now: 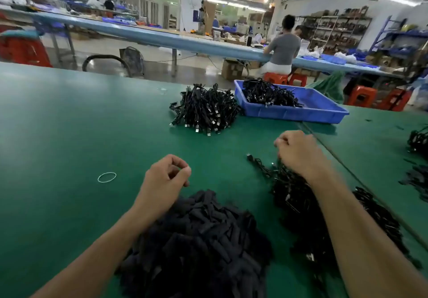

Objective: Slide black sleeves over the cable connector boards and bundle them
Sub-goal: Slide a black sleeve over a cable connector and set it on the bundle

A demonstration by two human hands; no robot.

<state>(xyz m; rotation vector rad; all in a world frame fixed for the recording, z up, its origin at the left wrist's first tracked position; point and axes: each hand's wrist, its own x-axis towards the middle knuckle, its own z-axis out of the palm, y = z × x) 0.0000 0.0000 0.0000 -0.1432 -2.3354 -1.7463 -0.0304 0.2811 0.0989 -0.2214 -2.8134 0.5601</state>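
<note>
fingers point(183, 170) of the left hand point(162, 179) are curled, thumb tip meeting forefinger, with nothing visible between them; it hovers just past the heap of black sleeves point(196, 240), which lies at six o'clock from it on the green surface point(69, 124). the right hand point(301, 154) is curled knuckles-up over the top of the loose cables point(298, 207), and its back hides the fingertips, so i cannot tell whether they clamp a cable or only rest there. the step looks like picking one cable and one sleeve. to do it well, the right should draw out a single lead by its connector end so the tangle stays behind, while the left drops to six o'clock for one sleeve and presents its open mouth square to the board. a rubber band point(107, 177) waits at nine o'clock of the left hand for bundling. tied bundles point(206, 108) sit at twelve o'clock, beside a blue tray point(301, 112) at one o'clock. the connector boards themselves are too small and dark to make out, and the cable heap runs out of view at five o'clock.
</note>
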